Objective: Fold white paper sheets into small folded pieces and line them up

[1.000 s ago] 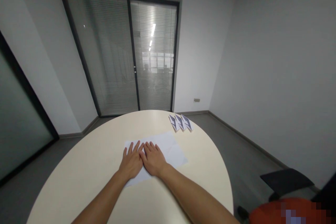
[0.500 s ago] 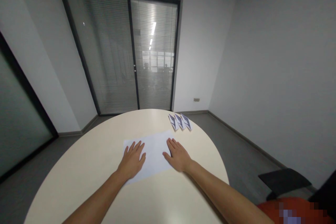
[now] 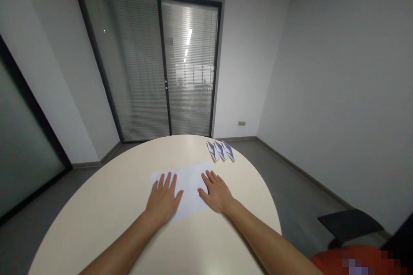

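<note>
A white sheet of paper (image 3: 189,186) lies flat on the round cream table (image 3: 106,206). My left hand (image 3: 164,200) rests palm down on the sheet's left part, fingers stretched out. My right hand (image 3: 215,191) lies flat on the sheet's right part, fingers also spread. A strip of bare paper shows between the two hands. Neither hand holds anything.
Three small folded paper shapes (image 3: 221,150) with dark markings sit in a row near the table's far right edge. A black chair seat (image 3: 350,222) and an orange object (image 3: 361,260) are at the lower right. Glass doors with blinds (image 3: 155,68) stand behind the table.
My hands started side by side at the sheet's left part. The right hand slid rightward across the paper, then drew back slightly toward the left.
</note>
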`<state>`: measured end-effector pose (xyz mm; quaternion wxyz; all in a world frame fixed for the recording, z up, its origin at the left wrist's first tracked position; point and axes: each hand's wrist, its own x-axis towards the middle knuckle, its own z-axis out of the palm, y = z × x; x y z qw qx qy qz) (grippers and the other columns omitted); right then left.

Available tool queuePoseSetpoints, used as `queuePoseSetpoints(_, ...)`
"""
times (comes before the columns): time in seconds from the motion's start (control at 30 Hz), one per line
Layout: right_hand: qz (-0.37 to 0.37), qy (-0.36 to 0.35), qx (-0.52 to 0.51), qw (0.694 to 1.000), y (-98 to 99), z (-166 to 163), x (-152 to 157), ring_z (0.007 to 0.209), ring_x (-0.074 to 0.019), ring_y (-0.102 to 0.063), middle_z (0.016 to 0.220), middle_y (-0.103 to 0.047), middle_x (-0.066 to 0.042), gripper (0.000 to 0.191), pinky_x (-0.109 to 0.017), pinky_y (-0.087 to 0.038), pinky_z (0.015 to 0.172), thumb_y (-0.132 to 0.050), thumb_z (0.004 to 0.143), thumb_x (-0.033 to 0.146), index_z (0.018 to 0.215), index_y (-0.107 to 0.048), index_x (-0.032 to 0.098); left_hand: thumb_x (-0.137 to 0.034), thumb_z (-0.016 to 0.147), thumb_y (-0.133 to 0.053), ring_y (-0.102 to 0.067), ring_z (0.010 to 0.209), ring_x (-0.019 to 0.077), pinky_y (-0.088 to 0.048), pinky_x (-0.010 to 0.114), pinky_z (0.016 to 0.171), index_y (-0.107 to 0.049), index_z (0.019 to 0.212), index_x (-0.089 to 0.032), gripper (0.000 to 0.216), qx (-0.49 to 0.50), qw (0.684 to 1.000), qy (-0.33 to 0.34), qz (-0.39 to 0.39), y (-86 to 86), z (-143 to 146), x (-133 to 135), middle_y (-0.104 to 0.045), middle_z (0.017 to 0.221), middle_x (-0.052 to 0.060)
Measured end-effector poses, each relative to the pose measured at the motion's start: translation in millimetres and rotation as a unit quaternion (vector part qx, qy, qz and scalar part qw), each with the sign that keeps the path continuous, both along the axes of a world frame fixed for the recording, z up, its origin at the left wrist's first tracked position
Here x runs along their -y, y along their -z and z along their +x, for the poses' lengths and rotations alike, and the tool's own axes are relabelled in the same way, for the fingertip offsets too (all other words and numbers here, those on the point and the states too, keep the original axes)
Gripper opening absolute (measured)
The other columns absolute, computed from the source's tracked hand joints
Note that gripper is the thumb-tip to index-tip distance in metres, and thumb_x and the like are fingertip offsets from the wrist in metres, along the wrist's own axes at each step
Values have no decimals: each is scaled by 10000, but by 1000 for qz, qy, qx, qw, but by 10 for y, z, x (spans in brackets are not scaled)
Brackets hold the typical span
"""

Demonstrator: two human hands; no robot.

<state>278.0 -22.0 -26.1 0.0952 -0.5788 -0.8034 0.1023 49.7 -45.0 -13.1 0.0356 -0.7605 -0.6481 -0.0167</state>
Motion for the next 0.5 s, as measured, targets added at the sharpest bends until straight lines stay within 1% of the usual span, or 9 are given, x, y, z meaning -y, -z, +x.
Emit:
queuePoseSetpoints(0.1, -2, 8, 6, 1000, 1, 3, -1, 1530, -283, -83, 1651, -140, -101, 782, -467, -62, 1222, -258, 974, 646, 1588, -227, 163, -545, 996, -281, -198, 1508, 340, -232, 510, 1210, -293, 1563, -168, 681, 62, 995, 75, -29, 80, 289, 69, -213, 1635, 104)
queuePoseSetpoints(0.13, -3, 12, 8, 1000, 2, 4, 0, 1530, -285, -82, 1651, -140, -100, 788, -476, -53, 1221, -253, 971, 654, 1590, -221, 167, -545, 998, -268, -179, 1514, 329, -214, 513, 1217, -294, 1563, -177, 675, 72, 993, 88, -30, 117, 323, 82, -201, 1639, 90)
queuePoseSetpoints(0.2, -5, 18, 13, 1000, 3, 8, 3, 1530, -289, -77, 1651, -138, -102, 806, -493, -36, 1220, -238, 965, 670, 1591, -213, 164, -526, 1007, -237, -148, 1525, 300, -184, 508, 1229, -272, 1569, -172, 665, 83, 992, 95, -32, 182, 298, 93, -195, 1641, 80)
queuePoseSetpoints(0.27, -8, 20, 19, 1000, -3, 12, 2, 1530, -294, -67, 1651, -131, -106, 818, -507, -28, 1218, -214, 963, 676, 1592, -203, 154, -523, 1001, -257, -129, 1527, 310, -164, 526, 1228, -277, 1567, -164, 671, 77, 994, 65, -29, 217, 199, 97, -179, 1644, 89)
queuePoseSetpoints(0.33, -17, 19, 32, 999, -27, 9, -1, 1530, -301, -60, 1651, -120, -114, 822, -518, -33, 1217, -196, 965, 667, 1592, -192, 135, -532, 993, -275, -118, 1523, 344, -159, 569, 1215, -292, 1564, -187, 667, 66, 997, 28, -28, 224, 95, 108, -160, 1647, 87)
queuePoseSetpoints(0.37, -22, 20, 42, 999, -50, 1, -3, 1529, -308, -61, 1650, -118, -123, 823, -524, -38, 1216, -193, 968, 657, 1591, -187, 119, -539, 988, -283, -116, 1521, 355, -160, 581, 1209, -298, 1563, -201, 666, 61, 998, 20, -29, 221, 57, 118, -158, 1648, 83)
queuePoseSetpoints(0.5, -39, 32, 91, 995, -186, -140, -13, 1513, -355, -128, 1623, -169, -212, 798, -538, -88, 1213, -261, 978, 551, 1564, -218, 12, -544, 984, -291, -117, 1522, 355, -158, 580, 1208, -315, 1557, -238, 649, 51, 998, 24, -24, 218, 22, 161, -172, 1649, 61)
